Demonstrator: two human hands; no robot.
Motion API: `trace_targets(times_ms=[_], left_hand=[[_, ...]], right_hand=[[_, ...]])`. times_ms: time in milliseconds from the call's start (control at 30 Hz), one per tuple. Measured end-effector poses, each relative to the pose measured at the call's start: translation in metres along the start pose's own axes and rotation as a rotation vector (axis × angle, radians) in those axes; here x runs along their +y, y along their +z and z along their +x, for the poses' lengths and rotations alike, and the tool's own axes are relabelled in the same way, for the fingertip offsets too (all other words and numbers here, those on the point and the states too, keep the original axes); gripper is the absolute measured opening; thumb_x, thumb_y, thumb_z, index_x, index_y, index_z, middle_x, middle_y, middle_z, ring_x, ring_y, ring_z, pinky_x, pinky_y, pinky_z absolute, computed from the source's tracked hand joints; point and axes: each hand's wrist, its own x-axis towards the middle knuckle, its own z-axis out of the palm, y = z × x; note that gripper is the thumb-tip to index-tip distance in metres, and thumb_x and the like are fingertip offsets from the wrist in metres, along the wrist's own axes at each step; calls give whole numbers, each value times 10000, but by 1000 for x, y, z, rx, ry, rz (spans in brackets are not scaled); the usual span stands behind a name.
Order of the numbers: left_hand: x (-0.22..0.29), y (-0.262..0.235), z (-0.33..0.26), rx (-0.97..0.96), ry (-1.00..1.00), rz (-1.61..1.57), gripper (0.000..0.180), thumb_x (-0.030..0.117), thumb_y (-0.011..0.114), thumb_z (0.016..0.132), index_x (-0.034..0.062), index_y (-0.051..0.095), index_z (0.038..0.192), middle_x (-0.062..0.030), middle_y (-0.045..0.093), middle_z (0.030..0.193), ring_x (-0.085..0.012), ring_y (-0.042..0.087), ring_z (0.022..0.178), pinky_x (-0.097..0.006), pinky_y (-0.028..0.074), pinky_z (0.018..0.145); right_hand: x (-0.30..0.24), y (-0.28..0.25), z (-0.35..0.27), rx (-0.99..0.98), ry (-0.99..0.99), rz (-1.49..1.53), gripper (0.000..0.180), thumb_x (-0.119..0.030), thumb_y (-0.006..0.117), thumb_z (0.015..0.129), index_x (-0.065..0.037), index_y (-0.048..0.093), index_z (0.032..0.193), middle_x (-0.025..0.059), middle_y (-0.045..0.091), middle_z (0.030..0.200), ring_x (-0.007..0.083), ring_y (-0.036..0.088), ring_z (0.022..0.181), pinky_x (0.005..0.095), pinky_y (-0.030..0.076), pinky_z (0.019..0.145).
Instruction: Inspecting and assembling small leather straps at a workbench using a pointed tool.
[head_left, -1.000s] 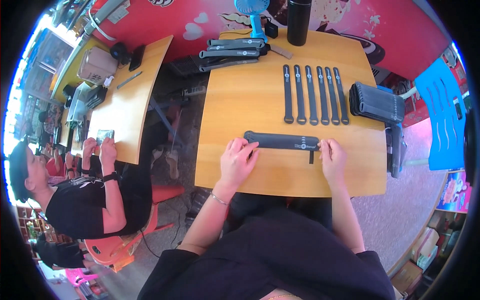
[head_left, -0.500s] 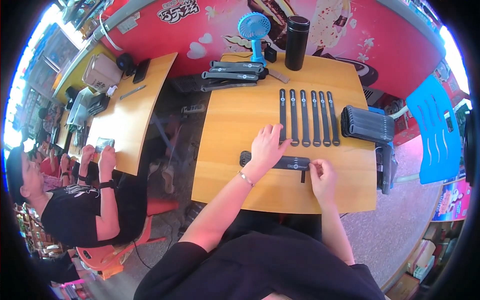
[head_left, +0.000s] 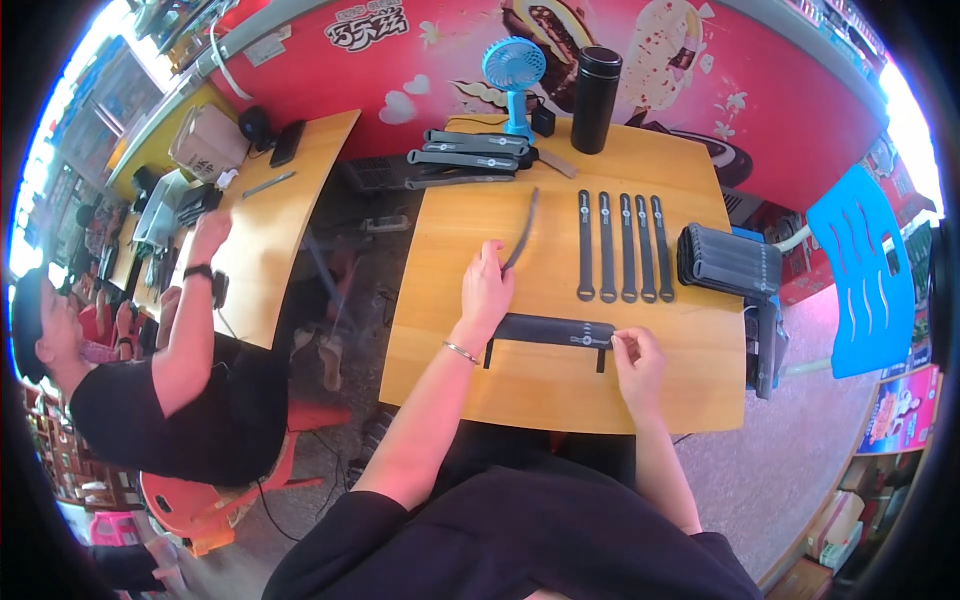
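My left hand (head_left: 487, 290) grips the lower end of a thin black strap (head_left: 526, 225), which slants up and away over the table. Below that hand lies a long flat black band (head_left: 550, 329) with a printed mark near its right end and two short dark tabs sticking out from its near edge. The fingers of my right hand (head_left: 638, 358) pinch the band's right end. Beyond it, several black straps (head_left: 627, 250) lie side by side, each with a ring-shaped near end.
To the right sits a stack of folded black bands (head_left: 730, 262); more bands (head_left: 468, 157) are piled at the back left. A blue fan (head_left: 514, 66) and a black bottle (head_left: 595, 100) stand at the back. A co-worker (head_left: 150, 400) sits at the left table, a blue chair (head_left: 868, 270) stands right.
My left hand has picked up the leftmost strap from the row and moved left with it. The right hand remains at the band's right end. The co-worker's arm has risen.
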Motion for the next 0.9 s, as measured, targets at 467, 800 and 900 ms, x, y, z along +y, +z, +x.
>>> trace_targets(times_ms=[467,800,900], left_hand=[[52,-92,-81,-417,128,-459,169,-28,649,792,17,676,953,-45,585,784,-107,528,617,-227,415,537],[23,-103,-104,-543,-465,-724,151,35,630,861,-10,655,1003,-24,613,776,-83,593,705,-201,460,611],[17,-95,-102,-505,-533,-848,161,18,569,899,-20,645,1036,-44,600,836,-112,629,765,-203,493,670]], right_hand=[[-61,-31,18,-245,112,716,446,30,639,812,-43,529,1238,69,612,1017,47,537,716,185,459,635],[-49,-35,-8,-316,298,465,137,-9,617,859,-22,661,988,1,629,757,57,577,660,192,464,611],[-39,-33,-11,-296,250,377,159,-1,591,874,-17,661,1016,10,612,788,65,583,679,192,471,624]])
